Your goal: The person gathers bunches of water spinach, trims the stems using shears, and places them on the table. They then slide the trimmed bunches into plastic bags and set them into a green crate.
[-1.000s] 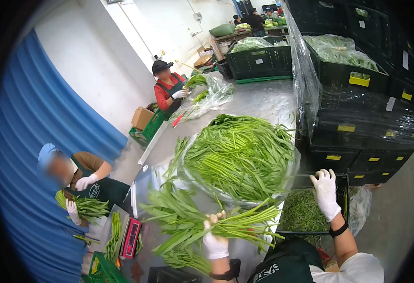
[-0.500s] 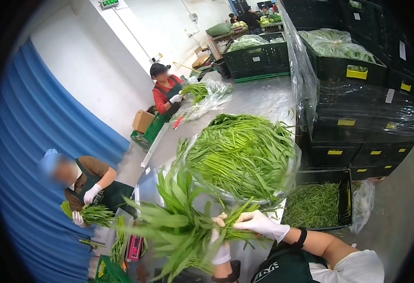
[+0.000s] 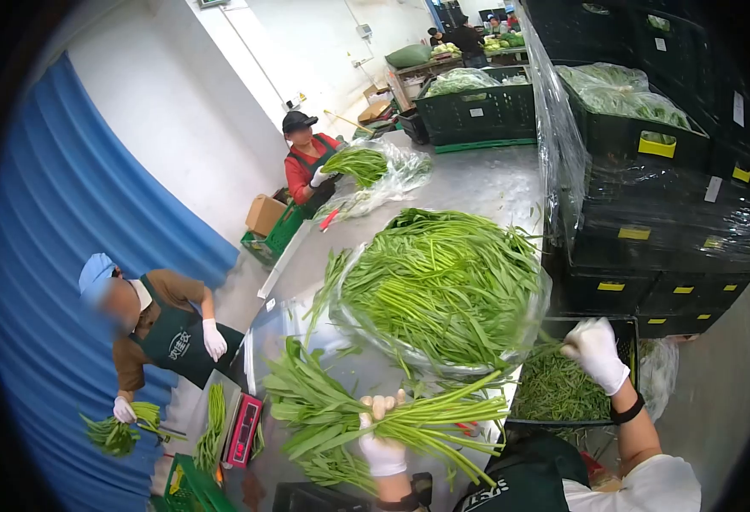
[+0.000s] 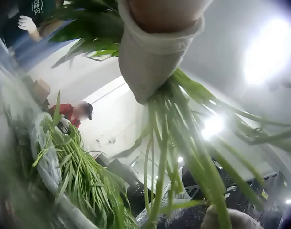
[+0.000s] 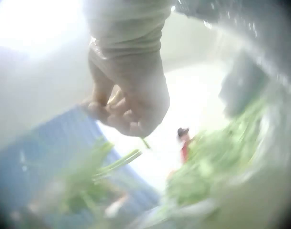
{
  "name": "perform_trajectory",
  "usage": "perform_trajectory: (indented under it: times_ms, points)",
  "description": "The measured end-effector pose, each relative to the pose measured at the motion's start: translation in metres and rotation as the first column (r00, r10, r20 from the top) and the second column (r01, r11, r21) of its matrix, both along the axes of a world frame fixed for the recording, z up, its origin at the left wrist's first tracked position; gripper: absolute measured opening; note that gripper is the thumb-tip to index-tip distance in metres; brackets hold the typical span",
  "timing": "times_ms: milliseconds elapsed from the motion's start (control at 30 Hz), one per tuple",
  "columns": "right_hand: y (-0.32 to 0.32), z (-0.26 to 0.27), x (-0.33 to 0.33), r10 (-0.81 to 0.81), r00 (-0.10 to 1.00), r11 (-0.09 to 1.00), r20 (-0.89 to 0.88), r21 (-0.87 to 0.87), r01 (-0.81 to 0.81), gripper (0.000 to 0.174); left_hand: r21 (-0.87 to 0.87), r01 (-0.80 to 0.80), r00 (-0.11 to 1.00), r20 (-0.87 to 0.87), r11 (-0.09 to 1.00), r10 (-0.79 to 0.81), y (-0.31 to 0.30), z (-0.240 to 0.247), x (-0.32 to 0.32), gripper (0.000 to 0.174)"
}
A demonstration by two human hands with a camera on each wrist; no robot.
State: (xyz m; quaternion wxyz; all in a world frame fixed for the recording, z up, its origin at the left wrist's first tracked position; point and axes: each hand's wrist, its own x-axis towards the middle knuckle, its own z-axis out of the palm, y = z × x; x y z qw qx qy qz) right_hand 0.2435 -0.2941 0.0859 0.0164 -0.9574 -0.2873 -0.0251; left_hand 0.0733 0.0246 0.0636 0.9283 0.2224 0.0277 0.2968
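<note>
Gloved in white, the left hand [image 3: 382,439] grips a bunch of leafy green stems [image 3: 443,420] by its middle, leaves to the left and cut ends to the right. The left wrist view shows that glove [image 4: 150,62] wrapped around the stems [image 4: 176,138]. Over the black crate [image 3: 633,375] of loose greens [image 3: 563,384], the right hand [image 3: 598,354] is raised, blurred, with curled fingers. In the right wrist view the right hand [image 5: 129,95] has bent fingers and a small green piece [image 5: 145,142] just below them; whether they touch is unclear.
A large plastic-lined heap of greens [image 3: 443,290] stands on the metal table [image 3: 486,183]. Beyond the table's left side are two workers and a red scale [image 3: 242,431]. Wrapped black crates [image 3: 665,205] are stacked at right.
The right hand has left the bunch and moved right over the crate, its fingers curled. The left hand still grips the stems. The nearer worker's greens are lower.
</note>
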Motion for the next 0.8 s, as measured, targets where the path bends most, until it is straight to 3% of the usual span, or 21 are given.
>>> perform_trajectory:
  times_ms: [67,100,133,200,267,333,367,400,467,533,600,633,667,733,800]
  points:
    - [0.006,0.009,0.001,-0.049,0.995,0.936,0.084,0.353,0.017,0.021,0.023,0.12,0.991,0.054,0.993,-0.121,-0.006,-0.002,0.004,0.018]
    - [0.02,0.016,-0.006,0.121,0.989,0.764,-0.082,0.644,-0.04,0.023,0.021,0.128,0.99,0.056,0.992,-0.129,-0.011,-0.002,0.007,0.018]
    - [0.039,0.021,-0.016,0.329,0.927,0.5,-0.18,0.866,-0.009,0.025,0.05,0.157,0.987,0.034,0.986,-0.159,-0.015,-0.001,0.009,0.018]
    - [0.076,0.027,-0.031,0.58,0.808,0.452,-0.105,0.866,-0.212,0.029,0.085,0.199,0.98,0.009,0.976,-0.2,-0.022,0.001,0.013,0.019]
    - [0.115,0.013,-0.038,0.73,0.678,0.357,0.092,0.794,-0.492,0.029,0.097,0.201,0.979,-0.04,0.975,-0.198,-0.027,0.003,0.015,0.02]
    - [0.137,0.003,-0.041,0.793,0.6,0.349,0.109,0.725,-0.593,0.025,0.105,0.191,0.981,-0.066,0.976,-0.184,-0.028,0.005,0.012,0.019]
    - [0.145,-0.001,-0.043,0.756,0.613,0.306,0.231,0.703,-0.642,0.016,0.113,0.175,0.982,-0.088,0.978,-0.166,-0.027,0.006,0.011,0.018]
    - [0.146,-0.002,-0.043,0.76,0.606,0.298,0.233,0.704,-0.644,0.016,0.116,0.167,0.984,-0.089,0.979,-0.157,-0.024,0.004,0.009,0.018]
    - [0.143,-0.001,-0.045,0.754,0.593,0.414,0.283,0.498,-0.763,0.007,0.088,0.178,0.984,-0.028,0.98,-0.177,-0.017,-0.004,0.005,0.016]
    - [0.124,0.009,-0.036,0.76,0.572,0.405,0.308,0.464,-0.788,0.008,0.027,0.179,0.984,-0.015,0.984,-0.179,-0.013,-0.004,0.0,0.016]
    - [0.091,0.005,-0.014,0.653,0.7,0.514,0.289,0.51,-0.69,0.006,-0.037,0.184,0.983,0.006,0.982,-0.184,-0.007,-0.001,-0.003,0.017]
    - [0.07,0.006,0.0,0.577,0.816,0.769,0.048,0.306,-0.562,0.01,-0.036,0.162,0.986,0.034,0.986,-0.161,-0.004,0.002,-0.005,0.017]
    - [0.062,0.01,0.007,0.443,0.88,0.87,0.172,0.157,-0.468,0.013,-0.037,0.139,0.989,0.062,0.99,-0.137,-0.002,0.004,-0.005,0.018]
    - [0.065,0.015,-0.001,0.439,0.887,0.755,0.146,0.476,-0.452,0.02,-0.025,0.157,0.983,0.097,0.987,-0.154,-0.005,0.006,-0.001,0.018]
    - [0.091,0.014,-0.024,0.614,0.785,0.589,-0.08,0.709,-0.388,0.028,0.048,0.265,0.959,0.089,0.963,-0.269,-0.01,0.007,0.003,0.02]
